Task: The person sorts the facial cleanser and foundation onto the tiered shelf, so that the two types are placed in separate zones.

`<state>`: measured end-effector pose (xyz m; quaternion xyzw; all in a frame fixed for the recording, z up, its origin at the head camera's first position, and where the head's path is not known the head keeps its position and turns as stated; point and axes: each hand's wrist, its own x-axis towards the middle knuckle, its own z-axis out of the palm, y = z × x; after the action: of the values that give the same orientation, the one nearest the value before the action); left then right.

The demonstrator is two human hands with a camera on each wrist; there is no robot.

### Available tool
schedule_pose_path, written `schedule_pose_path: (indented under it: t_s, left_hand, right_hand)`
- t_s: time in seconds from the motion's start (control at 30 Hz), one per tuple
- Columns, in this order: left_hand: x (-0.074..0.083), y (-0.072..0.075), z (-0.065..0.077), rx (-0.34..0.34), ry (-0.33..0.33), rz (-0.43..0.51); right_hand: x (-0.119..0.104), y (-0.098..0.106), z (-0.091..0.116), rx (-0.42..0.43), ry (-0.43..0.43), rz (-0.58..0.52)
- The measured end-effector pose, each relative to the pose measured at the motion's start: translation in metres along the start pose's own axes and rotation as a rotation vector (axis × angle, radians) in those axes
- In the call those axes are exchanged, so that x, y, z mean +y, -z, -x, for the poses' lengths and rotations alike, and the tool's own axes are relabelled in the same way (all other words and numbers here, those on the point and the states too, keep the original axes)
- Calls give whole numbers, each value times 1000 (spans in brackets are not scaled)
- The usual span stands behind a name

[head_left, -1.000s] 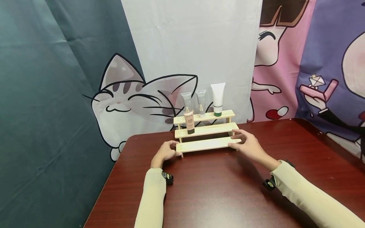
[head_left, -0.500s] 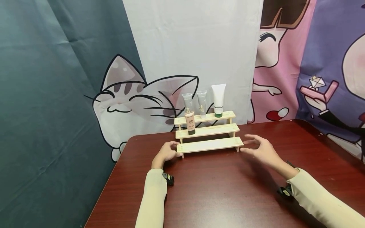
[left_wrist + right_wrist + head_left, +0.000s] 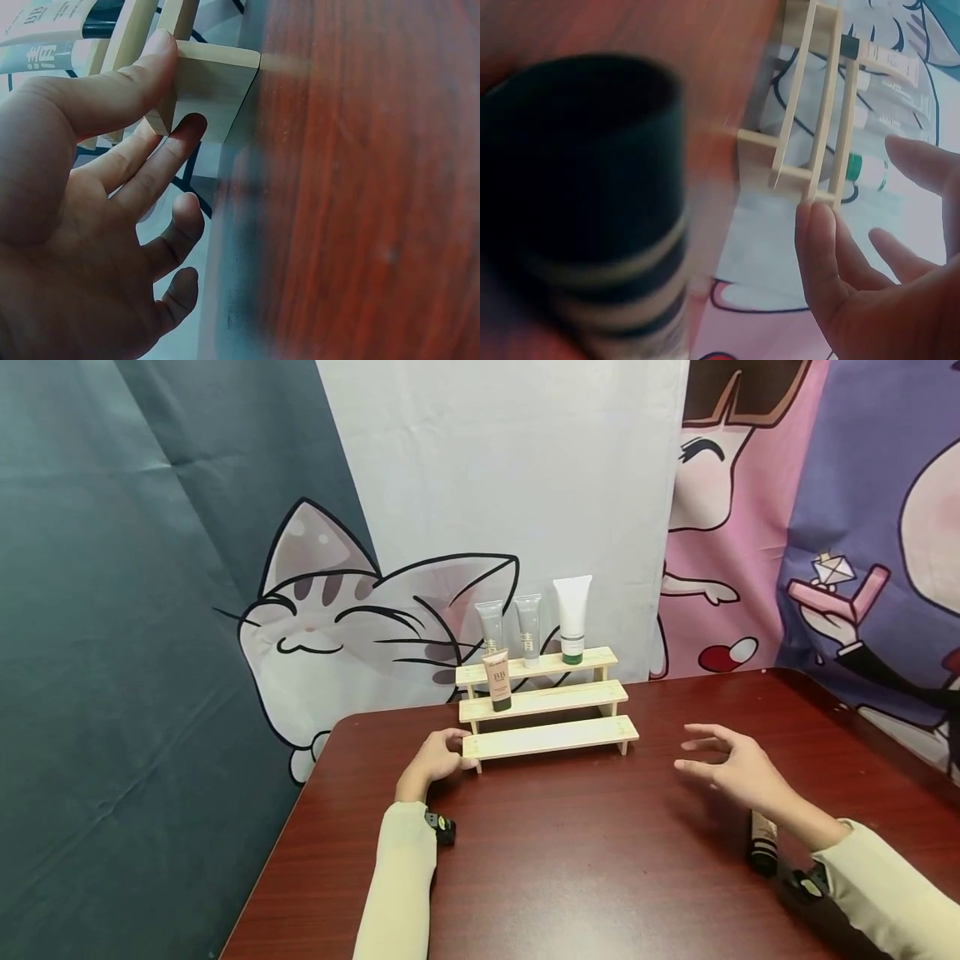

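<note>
A three-step pale wooden display rack [image 3: 551, 737] stands toward the back of the table. My left hand [image 3: 435, 757] pinches the left end of its lowest step; in the left wrist view the thumb is on the board and fingertips reach beneath it. To the right of the rack, my right hand [image 3: 742, 768] hovers with loosely bent fingers, holding nothing. Under that wrist lies a tan tube with a black cap [image 3: 763, 852], partly covered by the arm; its dark cap end [image 3: 585, 172] looms large in the right wrist view.
A beige BB cream tube [image 3: 498, 681] stands on the middle step. Up on the top step are two clear-grey tubes, the right one [image 3: 528, 631] beside a white tube with a green cap [image 3: 573, 620]. A cartoon-printed curtain [image 3: 525, 468] hangs behind the red-brown table [image 3: 570, 860].
My right hand has let go of the rack's lowest step and moved right and toward me, uncovering the black-capped tube. The left hand keeps its place on the rack.
</note>
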<state>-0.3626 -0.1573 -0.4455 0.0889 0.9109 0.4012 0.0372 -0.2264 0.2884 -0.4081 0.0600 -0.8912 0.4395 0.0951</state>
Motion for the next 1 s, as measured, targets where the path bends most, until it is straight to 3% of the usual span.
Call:
schedule_pose_path:
  t_s: [0.17, 0.47, 0.73, 1.0]
  left_hand:
    - [0, 0, 0, 0, 0, 0]
    - [0, 0, 0, -7, 2, 18]
    - [1, 1, -3, 7, -4, 13]
    - [-1, -1, 0, -4, 7, 19]
  right_hand:
    - [10, 11, 10, 0, -19, 1]
    - [34, 30, 30, 61, 15, 74]
    - [52, 44, 48, 67, 36, 64]
    - [65, 46, 55, 42, -26, 103]
